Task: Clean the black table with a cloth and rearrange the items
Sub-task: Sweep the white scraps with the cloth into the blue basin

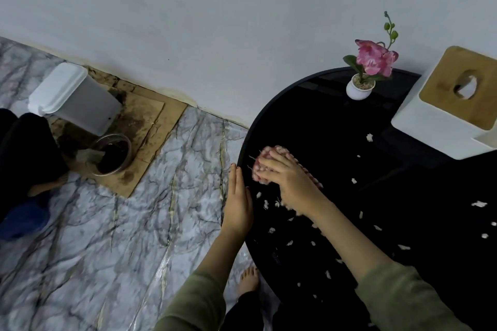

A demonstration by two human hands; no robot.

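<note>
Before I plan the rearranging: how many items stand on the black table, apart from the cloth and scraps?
2. A small flower pot stands at the table's far edge by the wall; a white tissue box with a wooden lid sits right of it. More may lie outside the frame.

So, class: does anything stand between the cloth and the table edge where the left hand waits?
Nothing visible does. The pink cloth, under the right hand, lies close to the black table rim, and the left hand is held flat against that rim. Only small white scraps lie nearby, toward the wrist.
</note>
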